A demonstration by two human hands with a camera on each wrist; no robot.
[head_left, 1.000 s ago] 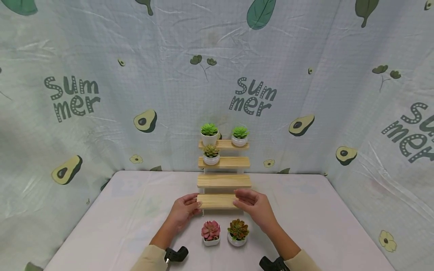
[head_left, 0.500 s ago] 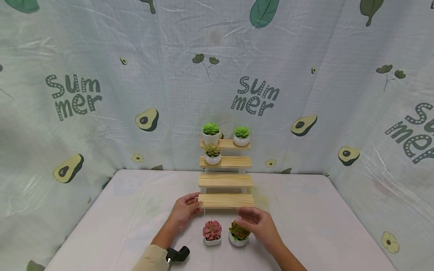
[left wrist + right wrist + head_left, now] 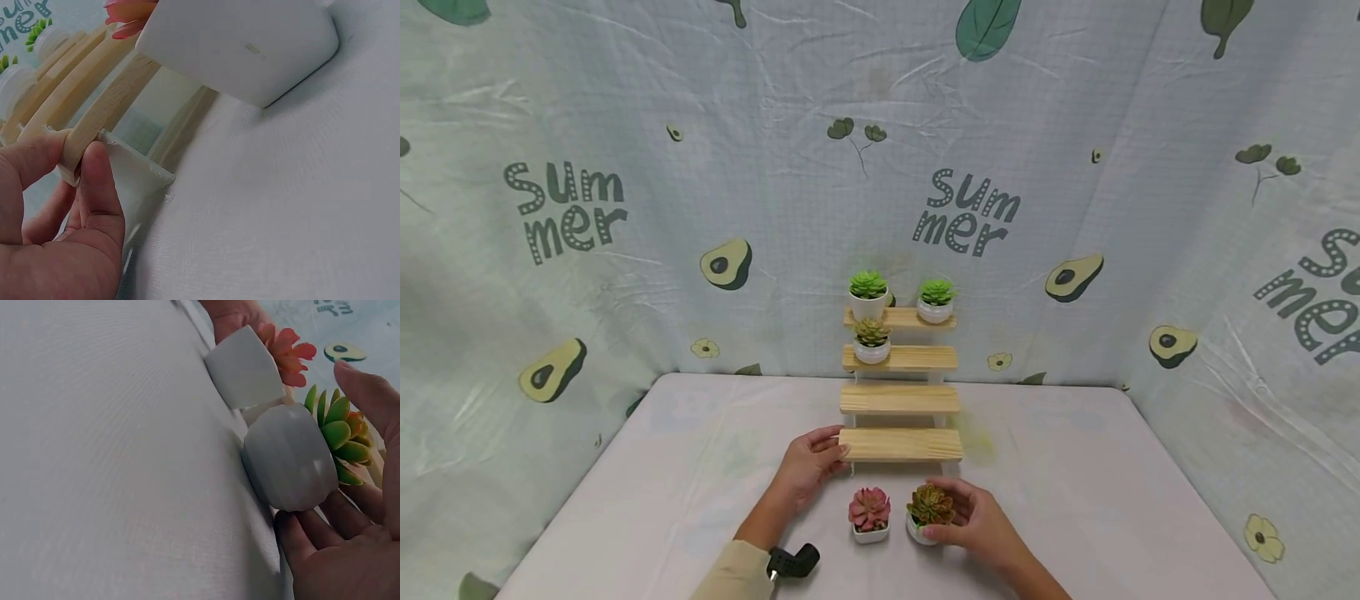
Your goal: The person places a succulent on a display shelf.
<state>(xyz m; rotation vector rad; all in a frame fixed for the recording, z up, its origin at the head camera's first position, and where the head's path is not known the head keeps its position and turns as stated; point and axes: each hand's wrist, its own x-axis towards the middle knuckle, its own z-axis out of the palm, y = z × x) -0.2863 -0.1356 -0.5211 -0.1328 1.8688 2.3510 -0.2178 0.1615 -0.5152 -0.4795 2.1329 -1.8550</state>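
My left hand (image 3: 808,467) pinches the left end of the bottom board of a tiered wooden plant stand (image 3: 901,445). In the left wrist view, thumb and fingers (image 3: 100,181) grip that board's end. Around a potted succulent with green-orange leaves (image 3: 931,505), my right hand (image 3: 981,521) is spread. The right wrist view shows its fingers against the ribbed white pot (image 3: 290,459), while the thumb (image 3: 365,394) stands off from the leaves. A pink succulent in a square white pot (image 3: 870,515) stands to the left of it on the table.
Two bright green succulents (image 3: 868,285) sit on the stand's top board, left and right. A yellowish-green succulent (image 3: 872,340) is on the left of the board below. Patterned sheeting (image 3: 805,208) hangs behind the white table (image 3: 700,467).
My right hand has left the right end of the bottom board and come down toward me to the green-orange succulent. My left hand keeps its grip on the stand.
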